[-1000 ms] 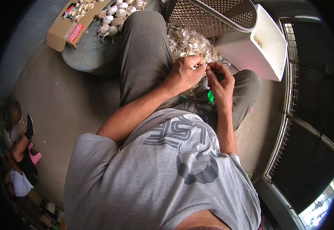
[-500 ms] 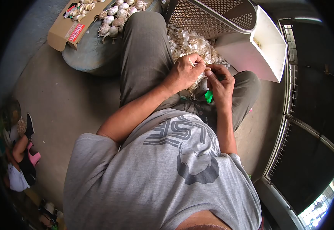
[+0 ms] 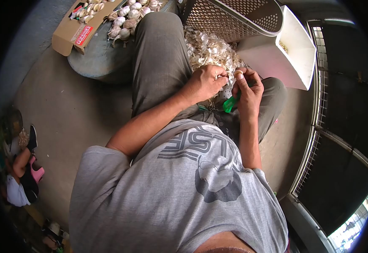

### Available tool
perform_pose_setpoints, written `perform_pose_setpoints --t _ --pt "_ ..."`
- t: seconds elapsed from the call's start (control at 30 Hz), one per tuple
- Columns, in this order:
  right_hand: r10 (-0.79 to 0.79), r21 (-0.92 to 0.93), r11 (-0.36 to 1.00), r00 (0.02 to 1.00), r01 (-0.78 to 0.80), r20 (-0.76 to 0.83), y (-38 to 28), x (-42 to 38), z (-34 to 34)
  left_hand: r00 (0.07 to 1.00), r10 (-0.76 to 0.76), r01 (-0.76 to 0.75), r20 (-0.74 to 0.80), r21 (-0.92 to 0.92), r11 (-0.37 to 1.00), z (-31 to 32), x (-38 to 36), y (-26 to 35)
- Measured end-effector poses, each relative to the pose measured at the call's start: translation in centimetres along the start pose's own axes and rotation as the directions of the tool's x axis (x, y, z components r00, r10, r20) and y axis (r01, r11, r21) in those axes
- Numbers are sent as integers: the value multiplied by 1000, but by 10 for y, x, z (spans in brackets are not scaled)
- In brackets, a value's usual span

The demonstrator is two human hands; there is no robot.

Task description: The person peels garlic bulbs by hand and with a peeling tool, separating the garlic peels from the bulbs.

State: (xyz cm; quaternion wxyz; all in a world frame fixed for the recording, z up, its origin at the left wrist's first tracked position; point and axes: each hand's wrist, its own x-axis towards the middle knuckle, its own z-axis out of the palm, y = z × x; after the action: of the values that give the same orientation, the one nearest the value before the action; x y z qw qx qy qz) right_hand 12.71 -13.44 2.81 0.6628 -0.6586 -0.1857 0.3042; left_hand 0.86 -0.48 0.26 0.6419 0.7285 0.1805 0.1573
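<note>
My right hand (image 3: pixel 250 89) is closed in a pinch on a small pale garlic clove (image 3: pixel 238 73) at thumb and index finger. Just left of it, my left hand (image 3: pixel 208 83) has its fingers curled and thumb pressed against them. A small whitish bit (image 3: pixel 216 77) shows at those fingers; I cannot tell whether they hold anything more. A bright green object (image 3: pixel 229 104) hangs just below my right palm. Beyond both hands lies a heap of papery garlic skins (image 3: pixel 211 48) on the floor.
Whole garlic bulbs (image 3: pixel 127 21) sit on a round grey surface (image 3: pixel 95 63) at upper left, beside an opened cardboard box (image 3: pixel 66 36) with loose cloves. A perforated plastic basket (image 3: pixel 217 19) leans against a white container (image 3: pixel 298 50). Another person (image 3: pixel 21 177) is at far left.
My hands have moved apart, the right one shifting rightward with the clove and the left dropping slightly. The green object now shows longer and more slanted.
</note>
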Motion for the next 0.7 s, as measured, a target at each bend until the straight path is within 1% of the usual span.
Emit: perform_pose_setpoints --t 0.1,0.23,0.33,0.43,0.5,0.6,0.63,0.7 --pt "9 -83 997 1000 -8 18 1 -1 2 1000 -13 13 -2 -13 1000 1 0 0" --pt "-4 -184 983 999 13 48 5 -1 3 999 22 -23 -34 -28 999 3 1 -4" --pt "-58 -218 974 998 55 -6 -4 -5 15 999 20 -21 -38 -13 1000 1 1 -4" --pt "-17 -261 965 998 32 61 1 -6 9 999 -4 4 -33 -12 1000 -2 1 -2" --pt "-74 -320 943 995 93 69 2 -8 8 999 -38 38 -28 1 999 -3 1 -1" --pt "-160 -391 902 982 186 98 4 -9 9 1000 -22 22 -11 1 1000 -4 2 -4" --pt "-188 -410 886 976 217 110 4 -9 9 1000 18 -18 -6 -10 1000 -5 3 -7" --pt "-183 -402 890 976 215 119 4 -10 8 995 99 -99 5 -32 995 -9 3 -11"
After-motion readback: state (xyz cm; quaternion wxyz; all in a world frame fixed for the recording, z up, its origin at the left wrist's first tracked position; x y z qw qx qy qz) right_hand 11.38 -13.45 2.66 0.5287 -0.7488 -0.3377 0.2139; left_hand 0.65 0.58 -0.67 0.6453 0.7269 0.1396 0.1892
